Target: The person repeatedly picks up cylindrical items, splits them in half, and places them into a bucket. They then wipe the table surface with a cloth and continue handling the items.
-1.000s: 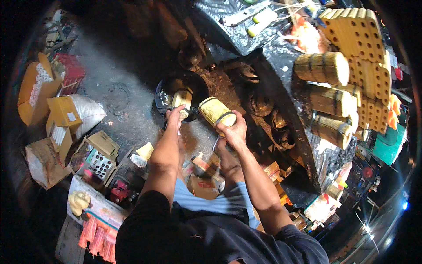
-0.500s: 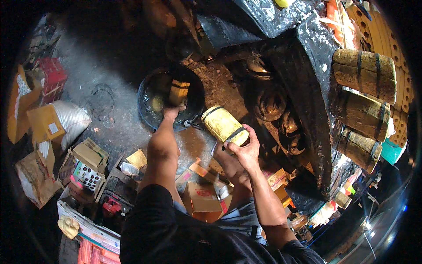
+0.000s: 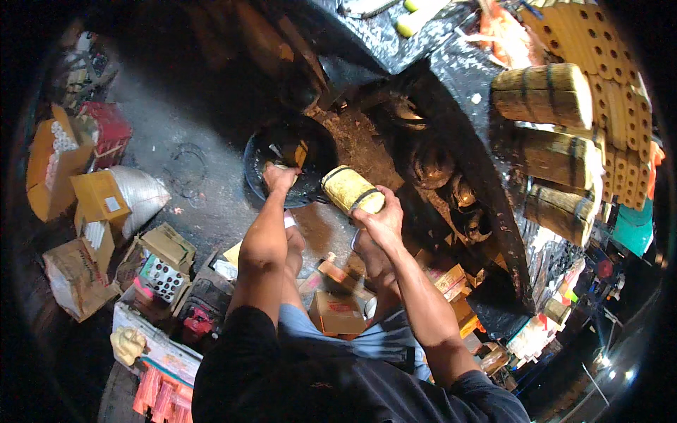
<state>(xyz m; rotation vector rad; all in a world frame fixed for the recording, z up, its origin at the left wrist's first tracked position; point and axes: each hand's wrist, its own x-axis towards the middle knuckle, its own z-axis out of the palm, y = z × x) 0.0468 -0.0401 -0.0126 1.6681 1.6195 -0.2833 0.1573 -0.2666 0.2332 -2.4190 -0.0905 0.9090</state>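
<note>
In the head view, the yellow cylinder (image 3: 350, 189) has a rough, mottled surface and two dark bands wrapped round it, one near each end; it lies tilted in the air just right of the basin (image 3: 252, 163), clear of the floor. On the black-sheeted table (image 3: 474, 113) at the right lie three larger banded wooden cylinders (image 3: 541, 95), brown, with visible grain, beside stacked yellow-brown blocks (image 3: 620, 106) pierced with rows of round holes. The basin is round, dark and wet-looking inside, and within it shows a narrow yellowish piece (image 3: 301, 154), partly in shadow. At the left, an open carton (image 3: 42, 158) holds pale, slender sticks (image 3: 55, 151) packed side by side; near it stands a bulging, whitish woven sack (image 3: 141, 201). Lower down, an open cardboard box (image 3: 168, 243) contains a pale sheet (image 3: 162, 275) marked with dark round spots, and a closed-looking brown box (image 3: 337, 312) sits between the person's legs. The right hand (image 3: 381, 216) is curled round the near end of the yellow cylinder, thumb on one side, fingers wrapped about the other. The left hand (image 3: 280, 178) reaches over the basin's near rim, fingers inside and bent downward; whether they grip anything cannot be told.
</note>
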